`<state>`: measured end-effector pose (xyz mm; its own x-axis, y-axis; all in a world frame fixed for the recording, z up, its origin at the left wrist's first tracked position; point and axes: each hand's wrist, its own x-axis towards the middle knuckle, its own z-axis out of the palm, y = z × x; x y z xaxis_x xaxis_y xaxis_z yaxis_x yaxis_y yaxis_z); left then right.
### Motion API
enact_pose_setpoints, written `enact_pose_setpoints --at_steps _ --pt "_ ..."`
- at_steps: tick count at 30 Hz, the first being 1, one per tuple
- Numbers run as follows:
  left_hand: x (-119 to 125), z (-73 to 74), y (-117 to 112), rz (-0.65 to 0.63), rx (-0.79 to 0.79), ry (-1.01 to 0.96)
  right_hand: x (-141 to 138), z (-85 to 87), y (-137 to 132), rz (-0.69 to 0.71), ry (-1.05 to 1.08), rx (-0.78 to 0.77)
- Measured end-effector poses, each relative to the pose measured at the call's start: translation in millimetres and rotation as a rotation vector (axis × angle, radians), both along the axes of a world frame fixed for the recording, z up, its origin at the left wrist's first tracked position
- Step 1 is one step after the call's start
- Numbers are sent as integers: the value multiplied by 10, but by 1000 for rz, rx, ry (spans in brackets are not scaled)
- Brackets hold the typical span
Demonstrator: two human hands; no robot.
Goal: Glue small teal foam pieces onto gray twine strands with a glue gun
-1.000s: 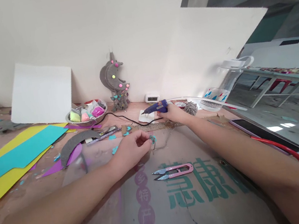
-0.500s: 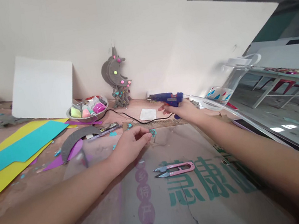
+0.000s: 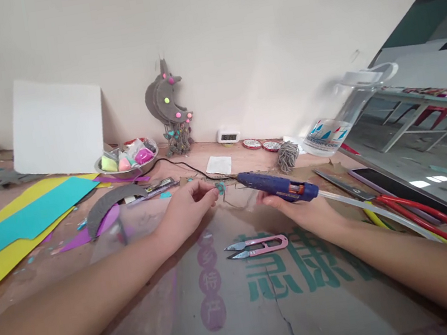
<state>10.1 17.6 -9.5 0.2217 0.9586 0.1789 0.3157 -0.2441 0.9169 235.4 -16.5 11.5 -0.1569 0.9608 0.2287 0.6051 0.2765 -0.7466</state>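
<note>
My left hand (image 3: 189,207) pinches a small teal piece on a grey string (image 3: 220,188) just above the brown cardboard sheet (image 3: 271,307). My right hand (image 3: 298,212) grips a blue glue gun (image 3: 277,186), whose nozzle points left at the teal piece from a short distance. Its black cord (image 3: 183,168) runs back toward the wall. Pink thread snips (image 3: 257,247) lie on the cardboard below both hands.
A metal bowl (image 3: 127,163) of coloured clay and a grey moon ornament (image 3: 169,108) stand by the wall. Teal and yellow sheets (image 3: 24,222) lie left. Red-handled scissors (image 3: 418,216), a phone (image 3: 396,188), a ball of grey yarn (image 3: 287,156) and a plastic bottle (image 3: 328,134) are right.
My right hand lifted the glue gun from near the wall and brought it forward and left, nozzle toward the teal piece. My left hand kept its pinch and barely moved.
</note>
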Motion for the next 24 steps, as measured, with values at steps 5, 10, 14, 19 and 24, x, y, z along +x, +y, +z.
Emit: enact_pose_setpoints --at_steps 5,10,14,19,24 --pt "7 24 -22 -32 1 -2 16 -63 11 -25 -68 -29" --pt "8 30 -39 -26 3 7 13 -73 -7 -20 -127 -37" --pt "9 19 -31 -37 16 -2 -7 -72 -1 -24 -132 -26" --pt "11 22 -24 -43 28 9 -15 -73 10 -24 -161 -21" --pt "10 22 -30 -40 52 30 -32 -55 0 -7 -185 -20"
